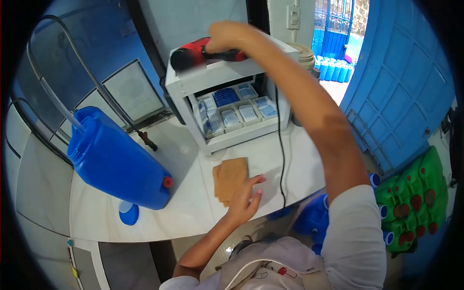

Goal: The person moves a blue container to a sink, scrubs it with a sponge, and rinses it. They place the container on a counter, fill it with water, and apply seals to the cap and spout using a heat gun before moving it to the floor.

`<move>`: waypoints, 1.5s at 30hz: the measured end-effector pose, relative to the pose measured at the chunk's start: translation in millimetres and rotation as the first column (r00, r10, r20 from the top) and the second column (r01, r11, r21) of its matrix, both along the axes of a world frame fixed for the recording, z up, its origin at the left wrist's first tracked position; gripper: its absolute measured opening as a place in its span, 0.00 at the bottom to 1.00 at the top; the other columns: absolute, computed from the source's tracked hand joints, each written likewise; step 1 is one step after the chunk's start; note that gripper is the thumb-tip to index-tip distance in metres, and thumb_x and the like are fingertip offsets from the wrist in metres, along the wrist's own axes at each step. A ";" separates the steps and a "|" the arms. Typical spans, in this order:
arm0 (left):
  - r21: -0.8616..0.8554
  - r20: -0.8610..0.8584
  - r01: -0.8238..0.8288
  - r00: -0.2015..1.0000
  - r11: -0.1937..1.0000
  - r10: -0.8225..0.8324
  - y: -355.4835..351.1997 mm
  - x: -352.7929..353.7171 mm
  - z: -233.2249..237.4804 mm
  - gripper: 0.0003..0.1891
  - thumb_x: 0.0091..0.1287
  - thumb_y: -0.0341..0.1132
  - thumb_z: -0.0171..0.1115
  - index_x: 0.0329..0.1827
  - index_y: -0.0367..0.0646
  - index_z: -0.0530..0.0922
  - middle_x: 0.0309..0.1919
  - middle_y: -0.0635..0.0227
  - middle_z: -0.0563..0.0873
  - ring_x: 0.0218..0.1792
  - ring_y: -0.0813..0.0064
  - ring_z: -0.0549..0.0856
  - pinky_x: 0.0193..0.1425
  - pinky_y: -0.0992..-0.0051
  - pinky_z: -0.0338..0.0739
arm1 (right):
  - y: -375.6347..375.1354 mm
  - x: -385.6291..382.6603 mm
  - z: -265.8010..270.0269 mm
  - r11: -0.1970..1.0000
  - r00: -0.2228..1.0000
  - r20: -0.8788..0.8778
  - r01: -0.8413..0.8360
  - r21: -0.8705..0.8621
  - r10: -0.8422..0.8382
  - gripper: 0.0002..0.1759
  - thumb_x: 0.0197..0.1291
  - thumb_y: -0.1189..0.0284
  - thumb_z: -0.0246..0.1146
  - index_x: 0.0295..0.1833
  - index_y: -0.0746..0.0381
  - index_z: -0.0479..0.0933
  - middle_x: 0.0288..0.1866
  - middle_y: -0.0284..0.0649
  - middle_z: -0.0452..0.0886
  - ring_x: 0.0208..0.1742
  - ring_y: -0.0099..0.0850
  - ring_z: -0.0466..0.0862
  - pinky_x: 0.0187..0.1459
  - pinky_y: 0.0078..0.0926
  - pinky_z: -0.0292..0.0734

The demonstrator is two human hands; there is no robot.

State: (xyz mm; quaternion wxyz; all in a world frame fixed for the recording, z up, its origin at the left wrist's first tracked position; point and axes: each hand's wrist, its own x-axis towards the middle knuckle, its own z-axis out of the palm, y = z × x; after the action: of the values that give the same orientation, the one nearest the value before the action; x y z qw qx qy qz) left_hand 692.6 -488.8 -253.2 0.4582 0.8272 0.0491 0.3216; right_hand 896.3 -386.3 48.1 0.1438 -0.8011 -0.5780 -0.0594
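"What's nearest you?"

"My left grip (242,205), released, fingers apart by the near right edge of the folded brown cloth (231,176) on the tabletop (193,212). I can't tell whether they touch."

"And to the left?"

"A blue cap (129,215), then the blue container (121,154), with a hose (57,100) running into its top."

"Farther off?"

"A black cord (280,140) hangs along the right of the white shelf unit (227,73). At that unit's top, my right grip (229,37) is curled round the red-and-black tool (198,50), its blurred nose to the left. Some fingers are hidden."

"Which step is this?"

"Handling the tool there, I judge; whether lifting or lowering it, I can't tell."

"What does the next move call for?"

"A firm hold, I'd say, and care around the cord."
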 end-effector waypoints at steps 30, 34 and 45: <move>0.161 -0.186 0.061 0.982 0.985 -0.031 -58.0 112.2 -101.7 0.19 0.68 0.31 0.47 0.61 0.34 0.66 0.61 0.51 0.68 0.63 0.57 0.65 0.68 0.63 0.55 | -604.2 -97.0 -472.0 -0.031 -0.140 -0.987 0.989 -0.143 0.073 0.09 0.45 0.69 0.65 0.31 0.62 0.75 0.21 0.35 0.75 0.21 0.27 0.78 0.25 0.25 0.73; 0.374 -0.241 -0.019 0.964 0.927 0.116 -61.9 110.2 -125.6 0.23 0.69 0.37 0.45 0.64 0.33 0.61 0.65 0.48 0.62 0.69 0.49 0.52 0.71 0.55 0.43 | -603.0 -46.3 -538.4 0.021 -0.268 -0.963 0.963 -0.267 0.023 0.10 0.44 0.69 0.64 0.32 0.62 0.74 0.21 0.35 0.74 0.19 0.26 0.77 0.22 0.24 0.72; 0.563 -0.345 -0.033 0.899 0.826 0.271 -75.1 116.0 -124.0 0.25 0.68 0.39 0.45 0.64 0.33 0.60 0.67 0.48 0.59 0.70 0.48 0.50 0.71 0.53 0.41 | -553.0 75.7 -620.9 0.115 -0.212 -0.975 0.969 -0.219 -0.070 0.09 0.42 0.70 0.63 0.29 0.63 0.73 0.19 0.36 0.74 0.15 0.28 0.76 0.16 0.25 0.71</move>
State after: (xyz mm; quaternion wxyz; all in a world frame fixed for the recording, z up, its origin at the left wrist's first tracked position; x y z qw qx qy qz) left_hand 808.6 -563.9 -377.2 0.1558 0.9645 0.1182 0.1774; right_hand 972.0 -939.3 -572.8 0.6834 -0.6750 0.2514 0.1189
